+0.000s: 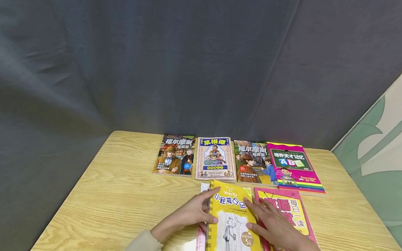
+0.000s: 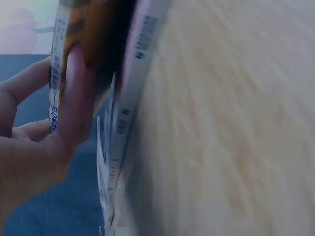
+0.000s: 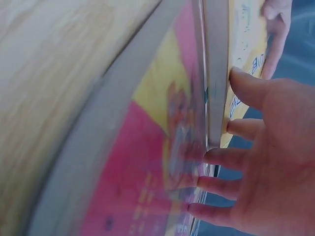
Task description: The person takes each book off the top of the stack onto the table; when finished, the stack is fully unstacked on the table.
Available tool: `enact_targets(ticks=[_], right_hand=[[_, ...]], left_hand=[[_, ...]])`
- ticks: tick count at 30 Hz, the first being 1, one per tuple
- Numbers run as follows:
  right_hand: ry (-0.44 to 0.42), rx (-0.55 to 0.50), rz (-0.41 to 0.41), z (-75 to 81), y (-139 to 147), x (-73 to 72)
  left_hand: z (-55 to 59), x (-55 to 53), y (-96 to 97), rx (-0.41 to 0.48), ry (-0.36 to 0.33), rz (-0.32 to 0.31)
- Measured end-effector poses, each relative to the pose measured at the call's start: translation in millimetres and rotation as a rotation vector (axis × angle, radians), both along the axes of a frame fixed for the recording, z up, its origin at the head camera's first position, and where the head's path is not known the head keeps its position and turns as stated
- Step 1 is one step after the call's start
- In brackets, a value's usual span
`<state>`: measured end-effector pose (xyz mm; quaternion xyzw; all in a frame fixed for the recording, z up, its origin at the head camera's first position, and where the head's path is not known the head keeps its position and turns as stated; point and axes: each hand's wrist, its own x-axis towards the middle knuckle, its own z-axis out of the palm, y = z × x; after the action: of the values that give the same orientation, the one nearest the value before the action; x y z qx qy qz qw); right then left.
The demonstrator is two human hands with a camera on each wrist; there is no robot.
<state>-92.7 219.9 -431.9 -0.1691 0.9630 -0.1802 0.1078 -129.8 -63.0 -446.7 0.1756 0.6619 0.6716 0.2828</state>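
A yellow comic-style book [image 1: 235,229] with a line-drawn figure on its cover lies at the front of the table, over another book with a pink edge [image 1: 200,239]. My left hand [image 1: 191,212] grips it at the spine side. In the left wrist view, the fingers [image 2: 76,93] wrap the spine, which stands raised off the book below. My right hand [image 1: 276,225] rests on the right side, thumb and index fingertips at the yellow book's edge. Its other fingers stretch over a pink-and-yellow book [image 3: 142,147] beside it.
Along the back of the wooden table [image 1: 123,188] lie several books in a row: a dark detective book [image 1: 175,154], a pale book [image 1: 215,158], another detective book [image 1: 254,162] and a pink ABC book [image 1: 295,166]. Behind them hangs a dark grey curtain [image 1: 185,66].
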Motion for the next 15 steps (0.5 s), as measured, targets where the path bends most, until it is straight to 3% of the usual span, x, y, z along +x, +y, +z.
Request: enact_targets(ticks=[3,10,15], right_hand=[[-0.014,-0.011,-0.004,-0.1,-1,-0.4],[-0.095,-0.064,-0.091,5.7,0,-2.4],[-0.051,-0.014,-0.031,1.2,-1,-0.3]], left_hand=[[-0.2,4.2,-3.7,-0.025,0.022,-0.018],[6.9,14.5,-31.3,-0.090,0.188,0.017],[17.8,19.4,-53.0,-0.106,0.227,0.026]])
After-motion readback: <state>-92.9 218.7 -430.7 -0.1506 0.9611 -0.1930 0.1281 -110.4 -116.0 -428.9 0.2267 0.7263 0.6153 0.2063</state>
